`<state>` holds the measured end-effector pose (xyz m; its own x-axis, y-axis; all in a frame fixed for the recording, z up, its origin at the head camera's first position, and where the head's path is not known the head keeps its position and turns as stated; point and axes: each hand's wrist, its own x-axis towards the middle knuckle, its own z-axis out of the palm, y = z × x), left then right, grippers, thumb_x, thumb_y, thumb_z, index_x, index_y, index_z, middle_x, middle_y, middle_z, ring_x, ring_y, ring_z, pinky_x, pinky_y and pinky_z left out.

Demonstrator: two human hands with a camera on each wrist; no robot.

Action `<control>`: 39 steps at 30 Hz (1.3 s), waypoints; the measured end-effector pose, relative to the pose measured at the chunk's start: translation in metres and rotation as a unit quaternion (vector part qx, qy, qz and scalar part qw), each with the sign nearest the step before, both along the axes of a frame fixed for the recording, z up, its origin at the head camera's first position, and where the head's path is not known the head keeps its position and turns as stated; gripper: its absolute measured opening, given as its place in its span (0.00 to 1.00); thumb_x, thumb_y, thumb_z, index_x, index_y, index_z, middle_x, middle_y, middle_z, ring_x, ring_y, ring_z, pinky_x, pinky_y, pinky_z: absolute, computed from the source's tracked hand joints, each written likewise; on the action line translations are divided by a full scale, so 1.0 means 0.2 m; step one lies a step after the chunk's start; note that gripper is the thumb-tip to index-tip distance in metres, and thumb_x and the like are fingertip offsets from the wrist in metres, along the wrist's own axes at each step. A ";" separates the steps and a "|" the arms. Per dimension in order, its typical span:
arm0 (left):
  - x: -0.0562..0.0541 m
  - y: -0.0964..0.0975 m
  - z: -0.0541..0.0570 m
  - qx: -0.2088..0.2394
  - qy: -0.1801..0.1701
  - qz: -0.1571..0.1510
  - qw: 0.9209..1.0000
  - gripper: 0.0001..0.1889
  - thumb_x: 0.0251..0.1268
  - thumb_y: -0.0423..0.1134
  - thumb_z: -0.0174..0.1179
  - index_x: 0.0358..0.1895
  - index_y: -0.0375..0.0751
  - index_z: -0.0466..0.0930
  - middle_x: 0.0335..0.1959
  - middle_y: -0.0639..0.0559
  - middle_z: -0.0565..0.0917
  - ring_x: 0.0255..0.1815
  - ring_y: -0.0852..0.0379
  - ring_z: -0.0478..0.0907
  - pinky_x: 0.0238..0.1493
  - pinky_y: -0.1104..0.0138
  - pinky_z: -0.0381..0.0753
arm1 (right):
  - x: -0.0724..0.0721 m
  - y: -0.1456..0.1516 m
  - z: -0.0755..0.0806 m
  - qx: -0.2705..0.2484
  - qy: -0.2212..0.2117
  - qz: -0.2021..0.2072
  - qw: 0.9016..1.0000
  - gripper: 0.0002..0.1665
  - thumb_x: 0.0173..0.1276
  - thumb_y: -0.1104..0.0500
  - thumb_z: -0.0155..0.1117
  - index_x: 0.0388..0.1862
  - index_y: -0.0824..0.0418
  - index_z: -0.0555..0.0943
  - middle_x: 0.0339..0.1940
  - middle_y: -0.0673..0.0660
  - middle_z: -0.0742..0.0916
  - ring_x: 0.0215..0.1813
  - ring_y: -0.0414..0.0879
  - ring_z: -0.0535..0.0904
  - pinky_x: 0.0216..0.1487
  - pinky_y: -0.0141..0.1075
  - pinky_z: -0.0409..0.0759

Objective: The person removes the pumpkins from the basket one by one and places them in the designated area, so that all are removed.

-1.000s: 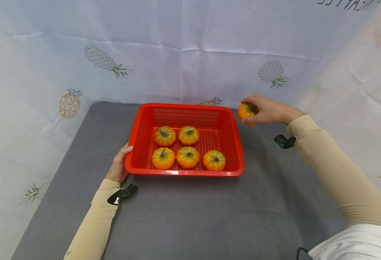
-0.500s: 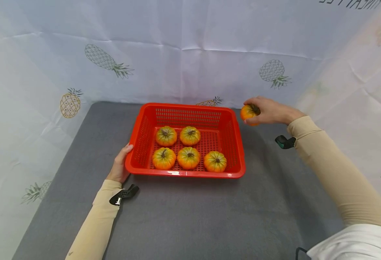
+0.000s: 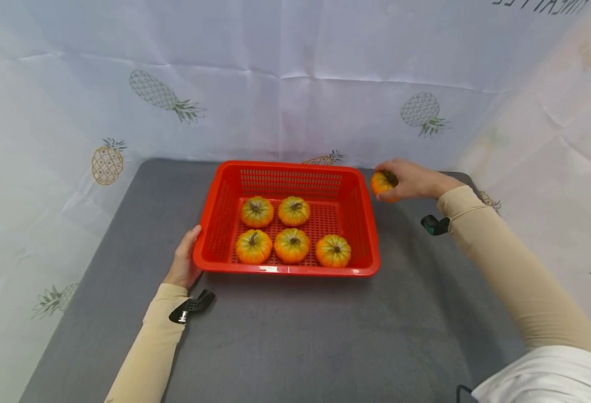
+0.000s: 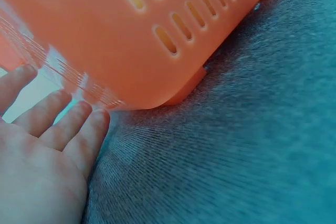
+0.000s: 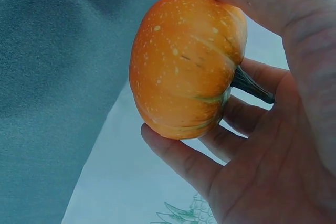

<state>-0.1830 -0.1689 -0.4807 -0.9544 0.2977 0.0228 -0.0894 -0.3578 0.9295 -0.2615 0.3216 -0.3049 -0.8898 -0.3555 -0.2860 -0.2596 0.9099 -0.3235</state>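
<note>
Red basket [image 3: 289,269] on a grey bench [image 3: 295,336], five little pumpkins [image 3: 292,246] in it, all stem up. Taking the person's side as 6 o'clock, the front row goes 8, 6 and about 4, with a small gap before that last one. The back row has one near 9 and one just about dead centre.

Pumpkin number six, the held pumpkin [image 3: 382,184], is outside, just beside the basket between 2 and 3 o'clock. The right hand [image 3: 410,178] has it gripped between thumb and fingers, stem toward the palm. Can't tell if its underside touches the bench, tbh.

The left hand [image 3: 183,263] is at the basket's 8 o'clock end, fingers pretty straight, laid against it rather than curled round. Pineapple-print cloth [image 3: 224,120] hangs behind at 12.
</note>
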 end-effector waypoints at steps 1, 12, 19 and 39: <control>0.01 0.00 0.00 0.010 0.004 -0.004 1.000 0.22 0.79 0.56 0.40 0.57 0.49 0.77 0.46 0.59 0.86 0.46 0.62 0.81 0.51 0.68 0.81 | 0.00 0.00 0.00 0.000 -0.002 -0.002 1.000 0.41 0.66 0.54 0.70 0.73 0.66 0.66 0.67 0.68 0.72 0.60 0.60 0.71 0.60 0.56 0.77; 0.04 0.00 0.00 0.050 0.019 -0.020 0.998 0.18 0.81 0.51 0.41 0.58 0.47 0.75 0.47 0.58 0.84 0.47 0.62 0.80 0.52 0.68 0.79 | -0.01 -0.02 -0.07 0.005 -0.019 -0.014 1.000 0.40 0.66 0.54 0.69 0.73 0.66 0.66 0.63 0.68 0.73 0.58 0.59 0.72 0.59 0.55 0.77; 0.03 0.00 0.00 0.051 0.016 -0.019 0.998 0.18 0.81 0.51 0.42 0.59 0.46 0.75 0.47 0.57 0.85 0.48 0.62 0.81 0.53 0.68 0.79 | -0.02 -0.01 -0.14 0.006 -0.030 -0.015 0.999 0.40 0.66 0.55 0.67 0.74 0.66 0.66 0.65 0.67 0.72 0.58 0.59 0.71 0.59 0.54 0.76; 0.03 0.00 0.00 0.036 0.010 -0.010 0.999 0.19 0.80 0.52 0.42 0.58 0.45 0.75 0.46 0.57 0.84 0.46 0.61 0.81 0.51 0.67 0.81 | -0.01 0.00 -0.26 0.002 -0.025 -0.002 1.000 0.38 0.65 0.56 0.67 0.72 0.68 0.68 0.61 0.67 0.76 0.56 0.58 0.72 0.59 0.55 0.76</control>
